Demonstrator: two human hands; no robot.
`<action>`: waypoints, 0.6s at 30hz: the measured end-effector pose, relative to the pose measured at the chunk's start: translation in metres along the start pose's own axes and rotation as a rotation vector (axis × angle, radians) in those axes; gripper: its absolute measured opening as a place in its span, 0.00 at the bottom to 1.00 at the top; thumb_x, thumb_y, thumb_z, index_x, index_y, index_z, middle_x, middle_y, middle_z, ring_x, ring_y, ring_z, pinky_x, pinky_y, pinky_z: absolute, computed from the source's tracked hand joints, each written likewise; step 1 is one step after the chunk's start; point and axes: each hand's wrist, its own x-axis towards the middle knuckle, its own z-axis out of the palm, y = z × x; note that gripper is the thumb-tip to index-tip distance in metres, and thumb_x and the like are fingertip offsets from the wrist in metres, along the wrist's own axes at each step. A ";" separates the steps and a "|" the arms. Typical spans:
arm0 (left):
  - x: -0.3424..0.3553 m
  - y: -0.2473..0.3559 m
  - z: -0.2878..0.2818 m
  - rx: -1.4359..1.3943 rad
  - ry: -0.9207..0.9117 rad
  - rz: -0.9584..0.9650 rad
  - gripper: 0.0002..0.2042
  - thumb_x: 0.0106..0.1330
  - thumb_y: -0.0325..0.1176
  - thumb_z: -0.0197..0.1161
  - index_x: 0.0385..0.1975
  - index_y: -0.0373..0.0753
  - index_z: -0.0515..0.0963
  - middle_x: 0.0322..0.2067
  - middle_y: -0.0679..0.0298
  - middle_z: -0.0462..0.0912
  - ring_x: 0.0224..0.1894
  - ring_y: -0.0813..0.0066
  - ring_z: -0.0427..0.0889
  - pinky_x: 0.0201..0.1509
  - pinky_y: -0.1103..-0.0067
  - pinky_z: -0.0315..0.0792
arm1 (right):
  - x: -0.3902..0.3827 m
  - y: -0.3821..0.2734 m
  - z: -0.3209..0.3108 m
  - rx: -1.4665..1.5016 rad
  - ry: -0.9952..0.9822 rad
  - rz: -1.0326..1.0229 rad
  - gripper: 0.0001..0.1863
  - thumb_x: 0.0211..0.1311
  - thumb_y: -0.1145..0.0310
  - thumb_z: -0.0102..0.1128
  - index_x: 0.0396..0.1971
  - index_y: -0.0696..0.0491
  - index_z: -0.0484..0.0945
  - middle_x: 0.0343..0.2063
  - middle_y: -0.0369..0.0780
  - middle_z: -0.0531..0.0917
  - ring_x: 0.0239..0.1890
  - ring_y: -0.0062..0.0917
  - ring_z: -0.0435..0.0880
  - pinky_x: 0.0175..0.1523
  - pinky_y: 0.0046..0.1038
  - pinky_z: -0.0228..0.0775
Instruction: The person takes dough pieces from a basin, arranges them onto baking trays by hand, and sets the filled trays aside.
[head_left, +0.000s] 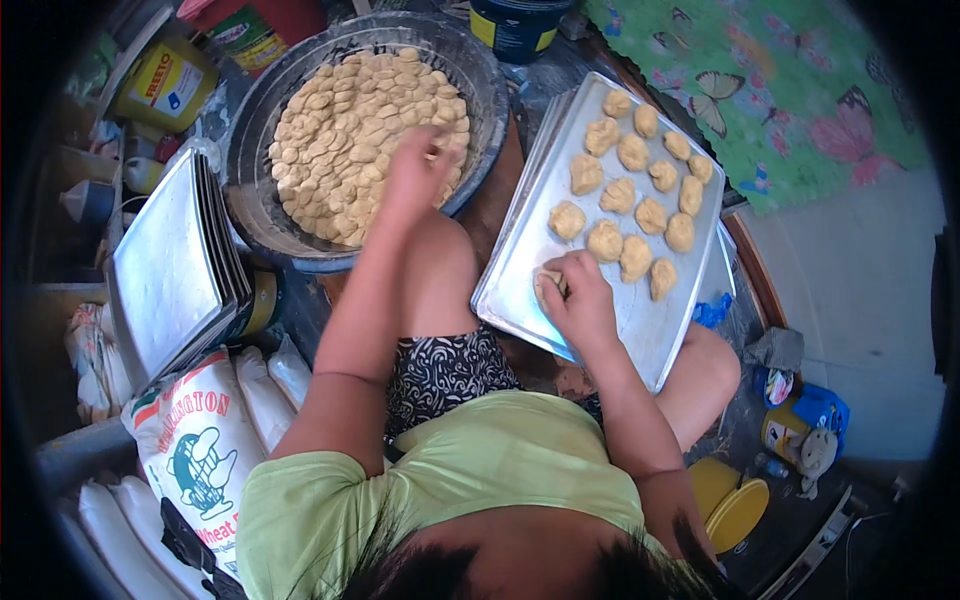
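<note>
A big round dark basin (490,100) at the upper left holds a thick layer of small flattened pale-yellow dough pieces (340,140). Over its right part is my left hand (418,170), fingers curled in and slightly blurred; whatever they hold is hidden. A metal baking tray (520,270) rests slanted to the right of the basin, with rows of rough dough lumps (619,196) on its far and right parts. My right hand (582,300) is closed around a dough lump (548,284) at the tray's near left, beside the last lumps of the rows.
More trays lie under the baking tray. A stack of metal trays (170,260) leans at the left, above a printed flour sack (190,450). Buckets (165,80) stand behind the basin. A green butterfly-patterned sheet (760,80) lies far right; a yellow tub (715,490) sits near right.
</note>
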 end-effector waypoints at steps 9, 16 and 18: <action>0.015 -0.315 -0.004 0.701 -0.497 -0.525 0.35 0.51 0.49 0.66 0.60 0.46 0.64 0.65 0.51 0.52 0.57 0.47 0.68 0.56 0.63 0.68 | -0.003 -0.004 0.013 -0.095 0.020 -0.038 0.13 0.50 0.66 0.64 0.35 0.55 0.76 0.37 0.47 0.72 0.40 0.40 0.75 0.42 0.34 0.69; 0.012 -0.278 0.071 0.939 -0.901 -0.306 0.42 0.47 0.56 0.67 0.64 0.64 0.53 0.69 0.68 0.37 0.69 0.49 0.43 0.53 0.34 0.52 | -0.001 -0.019 0.007 -0.204 0.039 -0.085 0.14 0.46 0.71 0.66 0.35 0.55 0.78 0.42 0.48 0.72 0.42 0.39 0.75 0.45 0.33 0.70; 0.013 -0.283 0.085 0.947 -1.106 -0.345 0.38 0.48 0.53 0.67 0.62 0.62 0.58 0.67 0.66 0.46 0.67 0.48 0.49 0.54 0.39 0.57 | -0.002 -0.022 0.007 -0.186 0.034 -0.089 0.14 0.45 0.73 0.67 0.35 0.56 0.78 0.42 0.48 0.72 0.42 0.37 0.75 0.44 0.31 0.70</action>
